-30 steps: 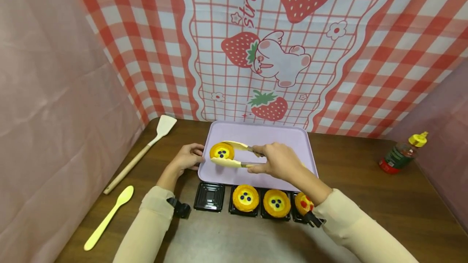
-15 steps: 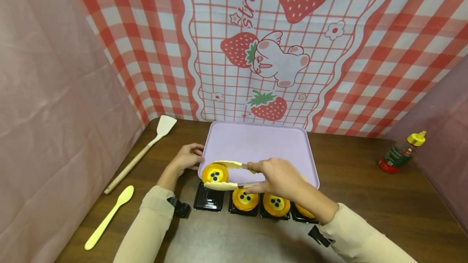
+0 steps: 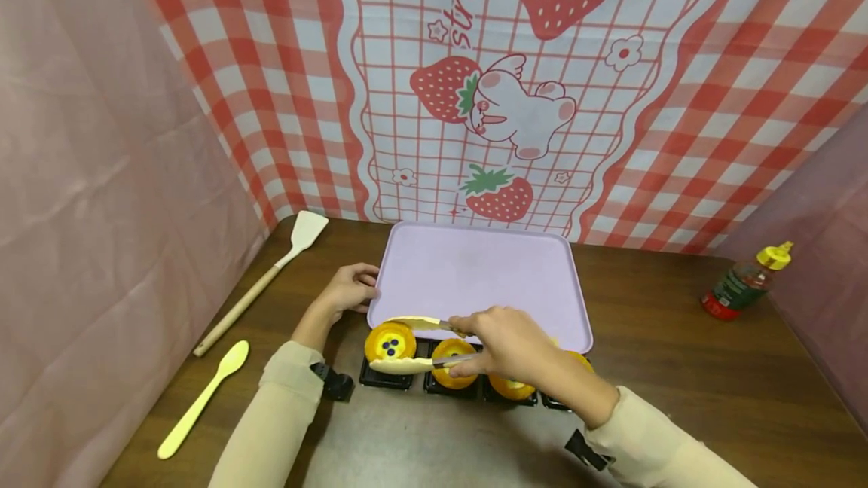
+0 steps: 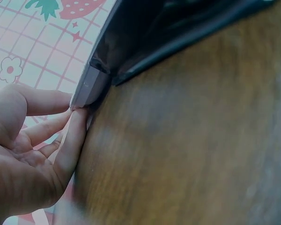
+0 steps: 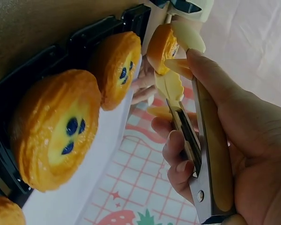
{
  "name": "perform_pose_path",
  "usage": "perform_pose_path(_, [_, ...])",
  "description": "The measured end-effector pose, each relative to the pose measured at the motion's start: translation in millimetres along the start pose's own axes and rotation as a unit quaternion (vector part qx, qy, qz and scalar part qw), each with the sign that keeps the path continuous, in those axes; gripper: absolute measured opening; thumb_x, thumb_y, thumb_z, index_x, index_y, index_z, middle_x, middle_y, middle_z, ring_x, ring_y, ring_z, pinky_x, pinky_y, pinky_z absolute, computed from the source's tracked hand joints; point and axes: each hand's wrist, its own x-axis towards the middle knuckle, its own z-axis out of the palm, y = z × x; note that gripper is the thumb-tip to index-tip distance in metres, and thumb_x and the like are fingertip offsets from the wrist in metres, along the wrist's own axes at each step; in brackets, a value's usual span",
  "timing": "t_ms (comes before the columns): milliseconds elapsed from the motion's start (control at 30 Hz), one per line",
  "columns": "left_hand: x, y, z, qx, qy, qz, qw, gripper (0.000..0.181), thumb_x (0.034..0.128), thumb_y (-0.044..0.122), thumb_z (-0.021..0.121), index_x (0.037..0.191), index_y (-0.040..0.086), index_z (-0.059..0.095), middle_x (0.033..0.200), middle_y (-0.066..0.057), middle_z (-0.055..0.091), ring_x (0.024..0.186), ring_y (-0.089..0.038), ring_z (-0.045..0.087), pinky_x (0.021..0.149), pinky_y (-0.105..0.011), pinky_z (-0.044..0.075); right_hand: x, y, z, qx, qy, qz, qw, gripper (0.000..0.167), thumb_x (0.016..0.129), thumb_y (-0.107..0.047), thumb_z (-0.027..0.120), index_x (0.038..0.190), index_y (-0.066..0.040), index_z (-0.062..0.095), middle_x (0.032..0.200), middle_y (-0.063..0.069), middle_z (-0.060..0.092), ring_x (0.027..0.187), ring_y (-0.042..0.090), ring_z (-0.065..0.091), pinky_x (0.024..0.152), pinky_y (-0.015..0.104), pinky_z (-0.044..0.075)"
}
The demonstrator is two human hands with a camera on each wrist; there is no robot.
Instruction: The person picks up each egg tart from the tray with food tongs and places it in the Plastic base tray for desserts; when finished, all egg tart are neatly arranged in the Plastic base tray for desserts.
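Observation:
My right hand (image 3: 508, 343) grips a pair of tongs (image 5: 210, 140) with pale yellow tips. Between the tips is an egg tart (image 3: 390, 343) topped with several blueberries, over the leftmost black plastic tray (image 3: 386, 380). Whether the tart touches that tray cannot be seen. My left hand (image 3: 347, 288) is at the left edge of the lilac serving tray (image 3: 475, 269); in the left wrist view its thumb and fingers pinch the rim (image 4: 86, 86).
More tarts (image 5: 58, 129) sit in black trays in a row to the right, partly behind my right hand. A white spatula (image 3: 308, 232) and a yellow spoon (image 3: 203, 401) lie at the left. A sauce bottle (image 3: 746, 282) stands at the far right.
The tongs have carried the tart from above the lilac tray toward me and slightly left, over the leftmost black tray. My left hand has stayed at the lilac tray's edge.

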Motion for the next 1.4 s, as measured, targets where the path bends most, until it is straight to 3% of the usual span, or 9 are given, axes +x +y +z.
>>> perform_pose_path(233, [0.8, -0.1, -1.0, 0.004, -0.001, -0.009, 1.0, 0.045, 0.0876, -0.004, 0.065, 0.131, -0.003, 0.054, 0.105, -0.016, 0.055, 0.081, -0.021, 0.058, 0.063, -0.036, 0.059, 4.6, 1.5, 9.2, 0.012, -0.011, 0.004, 0.9999, 0.065, 0.076, -0.054, 0.08, 0.126, -0.014, 0.07, 0.1, 0.001, 0.074, 0.067, 0.007, 0.054, 0.059, 0.031, 0.05])
perform_pose_path(567, [1.9, -1.2, 0.0, 0.01, -0.002, -0.009, 0.9999, 0.045, 0.0873, -0.003, 0.066, 0.131, -0.002, 0.055, 0.104, -0.014, 0.056, 0.083, -0.022, 0.059, 0.064, -0.036, 0.059, 5.3, 1.3, 17.2, 0.024, -0.022, 0.016, 0.9994, 0.067, 0.074, -0.054, 0.081, 0.126, -0.014, 0.069, 0.102, 0.002, 0.074, 0.064, 0.011, 0.047, 0.053, 0.029, 0.041])
perform_pose_path(800, [0.7, -0.2, -0.2, 0.013, -0.002, -0.01, 0.9999, 0.045, 0.0873, -0.002, 0.066, 0.131, -0.001, 0.055, 0.105, -0.015, 0.055, 0.084, -0.022, 0.058, 0.065, -0.037, 0.059, 5.0, 2.7, 21.4, 0.028, -0.025, 0.023, 0.999, 0.067, 0.075, -0.054, 0.081, 0.127, -0.014, 0.069, 0.102, 0.001, 0.074, 0.064, 0.008, 0.049, 0.054, 0.027, 0.043])
perform_pose_path(1133, [0.0, 0.9, 0.3, 0.01, -0.001, -0.011, 0.9999, 0.046, 0.0873, -0.001, 0.066, 0.132, 0.0, 0.055, 0.106, -0.015, 0.056, 0.086, -0.024, 0.059, 0.066, -0.036, 0.059, 6.8, 2.2, 23.6, 0.036, -0.025, 0.02, 0.9988, 0.066, 0.075, -0.053, 0.081, 0.126, -0.014, 0.069, 0.079, -0.008, 0.064, 0.057, 0.007, 0.036, 0.046, 0.026, 0.029])
perform_pose_path(1400, [-0.2, 0.1, -0.3, 0.006, -0.003, -0.007, 1.0, 0.046, 0.0868, -0.003, 0.065, 0.132, -0.002, 0.055, 0.105, -0.016, 0.055, 0.084, -0.023, 0.059, 0.066, -0.037, 0.059, 8.1, 2.8, 23.6, 0.017, -0.021, 0.024, 0.9993, 0.069, 0.073, -0.056, 0.082, 0.127, -0.015, 0.069, 0.087, -0.004, 0.07, 0.059, 0.008, 0.039, 0.047, 0.027, 0.032])
